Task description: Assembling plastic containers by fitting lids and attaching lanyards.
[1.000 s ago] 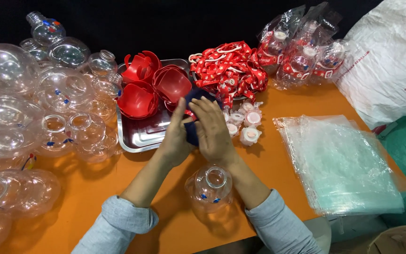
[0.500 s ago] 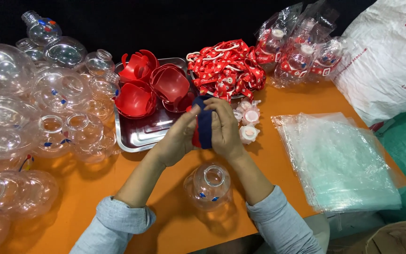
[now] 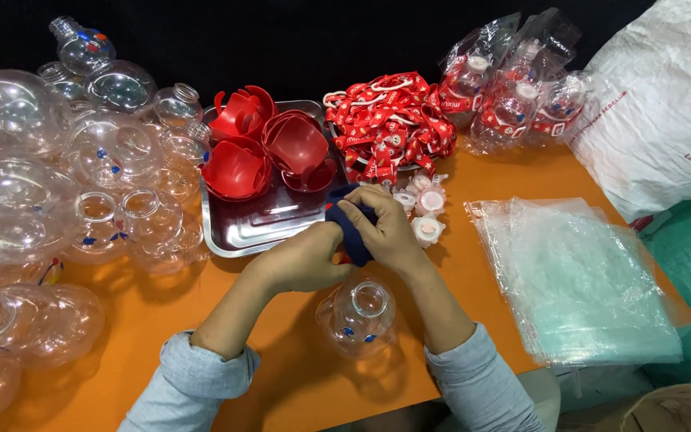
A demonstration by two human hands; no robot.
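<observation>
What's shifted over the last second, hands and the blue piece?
Both hands drew back from the steel tray toward the body. The left hand and right hand now grip the dark blue piece above the clear round bottle. The bottle, red cups and plastic bags stayed put.

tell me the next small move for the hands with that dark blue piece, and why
Probably lower the dark blue piece toward the open mouth of the clear round bottle. Both the left hand and right hand grip the piece directly above that bottle, which stands upright on the orange table with nothing in its neck.
</observation>
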